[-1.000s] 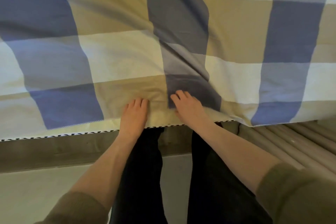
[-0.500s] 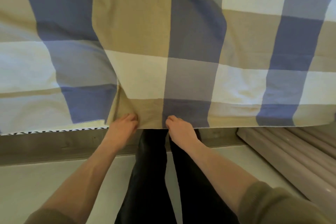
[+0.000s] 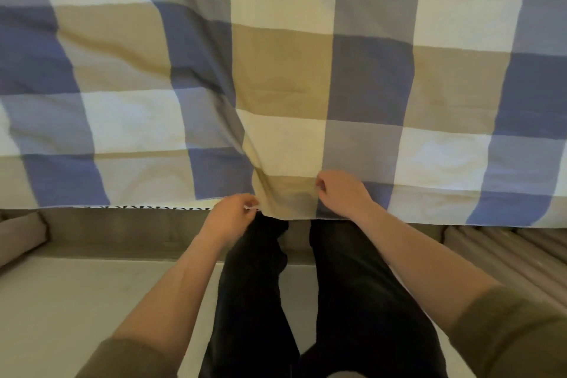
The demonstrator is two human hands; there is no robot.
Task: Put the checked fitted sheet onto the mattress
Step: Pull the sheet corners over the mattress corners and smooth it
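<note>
The checked fitted sheet [image 3: 276, 70] lies spread over the mattress [image 3: 153, 208], whose edge shows only as a thin strip under the hem on the left. The 2 hands meet at that near hem. The left hand [image 3: 233, 213] pinches the edge in curled fingers [image 3: 250, 204], and the right hand [image 3: 342, 193] curls its fingers [image 3: 320, 186] into the cloth just beside it. The step looks like fitting this side. Next, I judge, the hem must be drawn down and under the mattress edge, evenly.
</note>
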